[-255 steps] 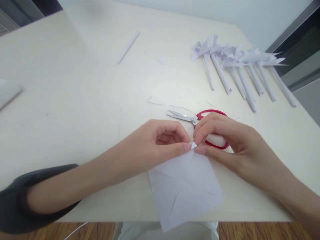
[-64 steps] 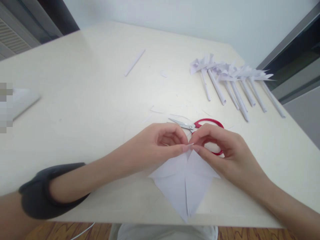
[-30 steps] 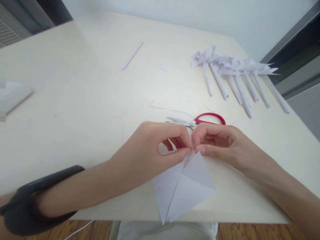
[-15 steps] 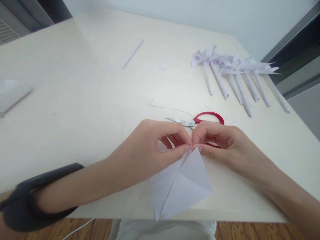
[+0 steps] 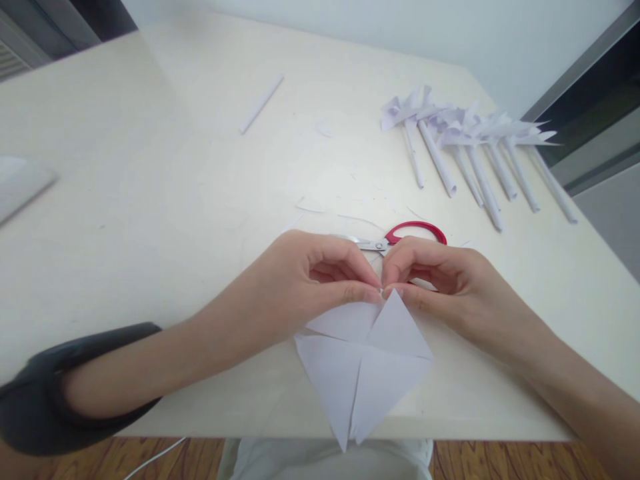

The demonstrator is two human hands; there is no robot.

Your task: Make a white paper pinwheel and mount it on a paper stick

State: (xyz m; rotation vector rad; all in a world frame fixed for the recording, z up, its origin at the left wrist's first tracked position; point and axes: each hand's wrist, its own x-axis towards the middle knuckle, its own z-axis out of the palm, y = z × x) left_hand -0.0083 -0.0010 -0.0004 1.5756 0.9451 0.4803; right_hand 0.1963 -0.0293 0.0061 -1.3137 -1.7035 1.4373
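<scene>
A square sheet of white paper (image 5: 385, 380), slit from its corners toward the middle, hangs near the table's front edge. My left hand (image 5: 320, 280) pinches it at the upper edge between thumb and index finger. Right beside that, my right hand (image 5: 430, 273) pinches the paper by the same corner, the fingertips of both hands nearly touching. The exact spot they grip is covered by the fingers. Just behind my hands lie red-handled scissors (image 5: 379, 245), partly hidden by the right hand.
Several paper pinwheels (image 5: 465, 127) on rolled paper sticks lie in a row at the back right. A single rolled paper stick (image 5: 262, 104) rests farther back. Thin paper scraps (image 5: 310, 208) are scattered behind the scissors. At the left edge is a white object (image 5: 25, 187).
The paper has swung and spread, its lower slit now showing more openly and its bottom tips shifted right. Both hands keep their pinch at the top. The view has shifted slightly.
</scene>
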